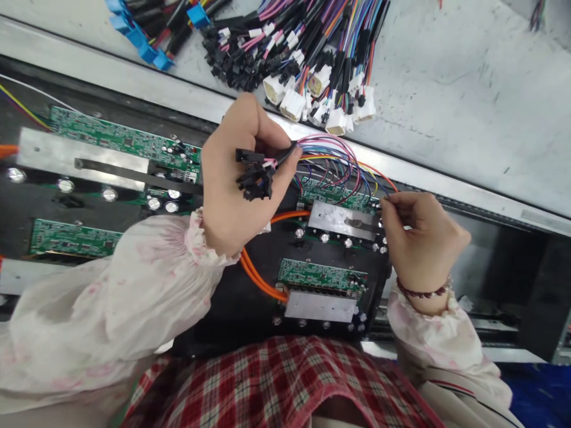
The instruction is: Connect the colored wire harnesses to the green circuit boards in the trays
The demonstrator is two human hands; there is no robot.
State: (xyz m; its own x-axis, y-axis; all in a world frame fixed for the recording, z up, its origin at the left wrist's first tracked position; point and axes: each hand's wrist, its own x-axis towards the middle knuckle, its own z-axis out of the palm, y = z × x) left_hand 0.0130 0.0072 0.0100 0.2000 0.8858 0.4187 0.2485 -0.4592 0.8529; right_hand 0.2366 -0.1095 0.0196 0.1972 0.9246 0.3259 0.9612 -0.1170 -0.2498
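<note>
My left hand (243,172) pinches a wire harness (328,145) close to its bundle of black connectors (256,175). From there the pink, blue and yellow wires arch rightward over a green circuit board (332,193) with a silver metal plate (330,219). At the right end of that board, my right hand (419,235) has thumb and finger closed around thin wires of the same harness; the exact ends are hidden by the fingertips. Orange cables (259,276) run below my left hand to this board and to a second board (319,276) nearer me.
More wire harnesses (307,71) with black and white connectors lie on the metal table (455,83) behind. Blue connectors (145,47) sit at the far left. Other boards (120,139) with a metal plate are on the left. A raised metal rail (178,89) crosses behind my hands.
</note>
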